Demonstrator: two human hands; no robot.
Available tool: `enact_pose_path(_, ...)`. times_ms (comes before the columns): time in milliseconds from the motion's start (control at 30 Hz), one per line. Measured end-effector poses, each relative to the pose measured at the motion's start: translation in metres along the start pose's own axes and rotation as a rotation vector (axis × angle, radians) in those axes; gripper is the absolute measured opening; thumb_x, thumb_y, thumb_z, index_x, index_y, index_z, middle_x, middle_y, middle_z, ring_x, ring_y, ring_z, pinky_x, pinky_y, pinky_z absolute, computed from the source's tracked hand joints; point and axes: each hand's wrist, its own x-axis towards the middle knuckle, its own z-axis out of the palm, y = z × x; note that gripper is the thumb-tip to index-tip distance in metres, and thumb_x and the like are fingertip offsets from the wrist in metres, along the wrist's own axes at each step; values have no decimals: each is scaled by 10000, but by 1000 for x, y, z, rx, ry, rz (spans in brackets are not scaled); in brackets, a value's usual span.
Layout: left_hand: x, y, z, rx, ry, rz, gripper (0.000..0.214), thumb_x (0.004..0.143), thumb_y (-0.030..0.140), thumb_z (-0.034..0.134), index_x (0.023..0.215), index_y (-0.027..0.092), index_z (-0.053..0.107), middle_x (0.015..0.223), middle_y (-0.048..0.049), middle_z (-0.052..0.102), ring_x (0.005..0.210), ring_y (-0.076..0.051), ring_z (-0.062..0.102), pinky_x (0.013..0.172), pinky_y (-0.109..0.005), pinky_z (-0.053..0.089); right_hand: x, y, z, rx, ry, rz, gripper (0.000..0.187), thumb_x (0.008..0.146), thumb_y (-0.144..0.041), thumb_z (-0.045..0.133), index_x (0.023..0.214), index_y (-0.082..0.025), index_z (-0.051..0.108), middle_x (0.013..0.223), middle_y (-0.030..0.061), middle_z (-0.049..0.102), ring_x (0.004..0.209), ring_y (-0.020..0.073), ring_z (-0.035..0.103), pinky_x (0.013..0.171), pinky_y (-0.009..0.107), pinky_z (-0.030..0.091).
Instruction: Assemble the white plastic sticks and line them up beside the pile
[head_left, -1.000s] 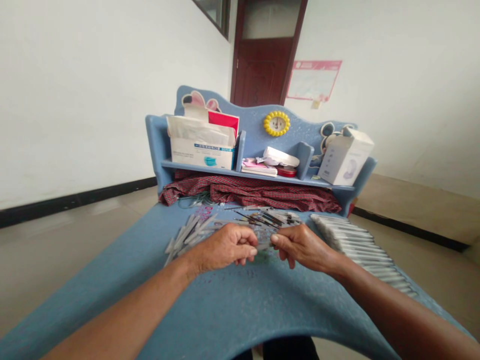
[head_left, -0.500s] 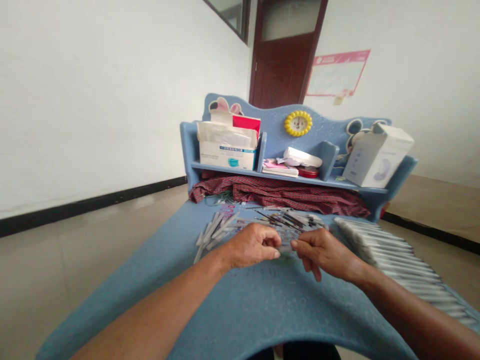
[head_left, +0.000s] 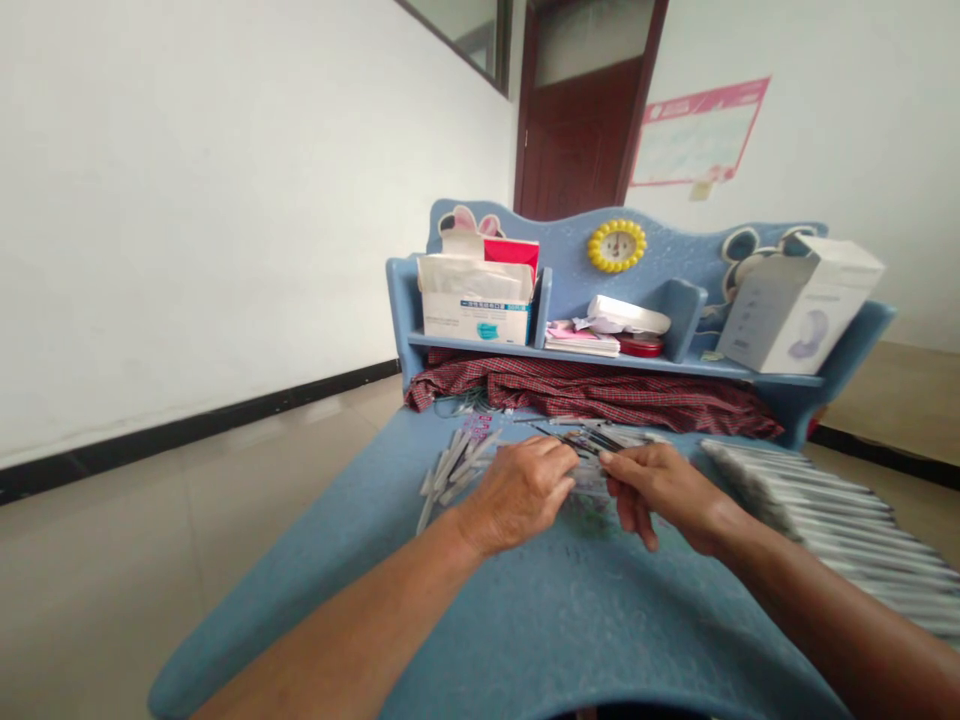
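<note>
Above the blue desk my left hand is closed, its back turned up and its fingertips curled out of sight. Close to its right, my right hand pinches with thumb and forefinger while the other fingers hang down. Whatever is between the fingers of either hand is too small and blurred to name. Just behind the hands lie thin dark sticks, which look like pen refills, among other slim pieces. A loose pile of whitish tubes rests left of my left hand.
Many slim white-grey rods lie in a row at the right. A red checked cloth is bunched under the shelf. On the shelf stand a mask box, a white carton and a red tin. A yellow clock hangs above.
My left hand has turned so its back faces up and its fingers have curled over. Both hands stay close together. The view has shifted, so the desk sits further right.
</note>
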Motion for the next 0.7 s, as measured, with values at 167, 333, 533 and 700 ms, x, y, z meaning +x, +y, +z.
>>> enact_pose_path(167,0,-3,2,-49,32,-32,66,784,143,507,809,162,565,761,-44,584,741,-168,545,690,-286,436,3,-4,0,-360,174,-383,213,780,-371,545,839,-174,602,622,-3,594,526,115,564,479,212,397)
enact_pose_path(333,2,-5,-6,-83,54,-37,124,767,221,582,873,156,586,855,-63,614,835,-182,561,760,-287,440,3,2,1,-444,143,-433,168,815,-269,486,744,-176,606,584,-13,561,499,102,530,487,214,383)
enact_pose_path(533,6,-38,-30,7,223,-424,179,828,284,477,847,164,609,804,-44,615,749,-146,559,697,-252,427,10,25,-11,-205,193,-278,182,809,-310,470,756,-169,571,575,-21,556,403,98,522,439,223,396)
enact_pose_path(700,0,-60,-30,198,-186,-523,120,714,149,520,673,177,630,693,-10,595,663,-138,542,601,-229,373,14,34,-13,-164,145,-237,184,798,-331,473,751,-173,557,559,-29,533,380,93,508,400,209,376)
